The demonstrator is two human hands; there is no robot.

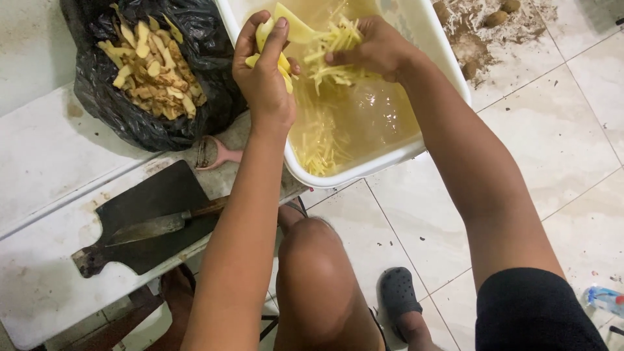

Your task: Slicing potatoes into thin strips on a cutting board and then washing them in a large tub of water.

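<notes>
Head-cam view, looking down at my two bare arms over a white plastic basin (448, 71) w/ cloudy yellowish water. My left hand (263, 71) has its grip closed round a few potato pieces (286, 29), pale yellow wedges, held just above the basin's near-left rim. My right hand (377, 45) is curled over a bunch of potato strips (331, 49), fingers loosely closed on them; more strips lie in the water below.

Step in hand, as I judge it: gathering cut potato over the water. Next move prob. needs a steady hold so nothing drops outside the rim.

Basin overhangs the right edge of a low white tabletop (45, 286). On it: dark cutting board (156, 195) w/ a knife (162, 224) near the front edge, black bag of peelings (149, 65) at the back. Pale tiled floor (559, 143), dirt and a few potatoes (497, 16) at far right; my knee and a dark clog (398, 296) below.
</notes>
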